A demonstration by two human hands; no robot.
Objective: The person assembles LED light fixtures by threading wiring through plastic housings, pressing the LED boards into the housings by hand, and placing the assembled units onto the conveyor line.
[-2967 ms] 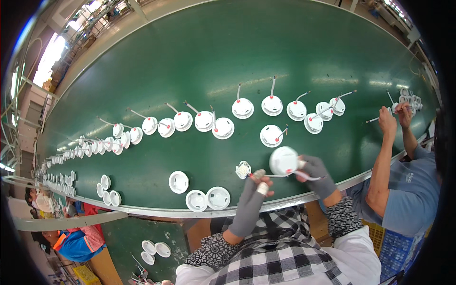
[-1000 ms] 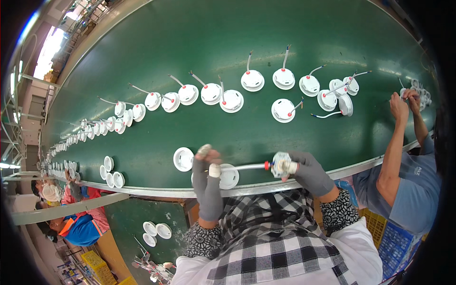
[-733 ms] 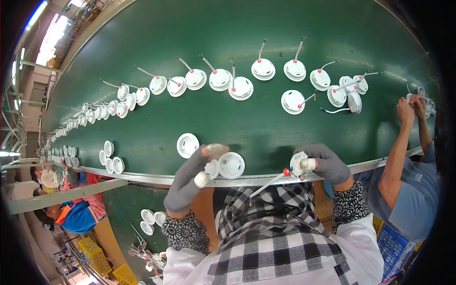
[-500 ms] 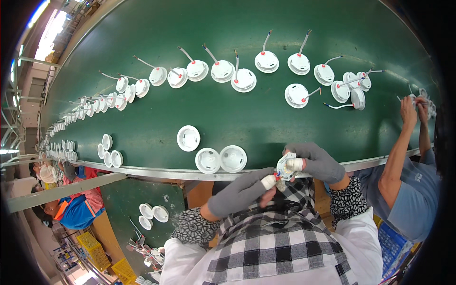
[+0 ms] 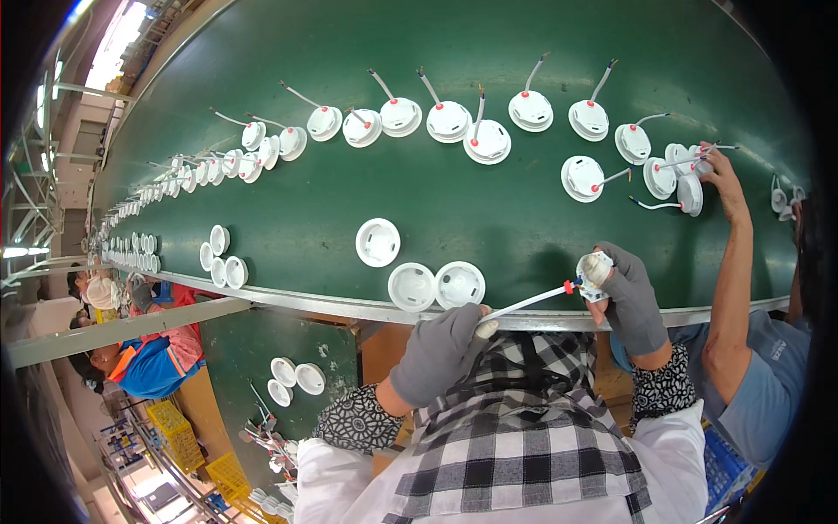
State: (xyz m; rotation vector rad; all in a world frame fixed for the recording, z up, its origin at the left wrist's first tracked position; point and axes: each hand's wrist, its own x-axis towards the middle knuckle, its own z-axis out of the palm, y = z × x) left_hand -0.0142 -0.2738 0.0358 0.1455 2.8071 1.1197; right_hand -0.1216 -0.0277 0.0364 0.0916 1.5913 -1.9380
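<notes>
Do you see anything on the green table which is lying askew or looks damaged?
Yes: one white cup, in the crowded group near the co-worker's hand, looks tipped to one side. Its cable points left, while those of nearby cups mostly point right. I see no clear damage.

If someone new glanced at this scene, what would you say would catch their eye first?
Probably the long row of round white plastic housings with cables, curving across the green tabletop. Near its closest edge, the grey-gloved left hand grips a white cable with a red collar, while the grey-gloved right hand holds the small white part at its other end. At the right, a co-worker's bare hand reaches to the housings.
</notes>
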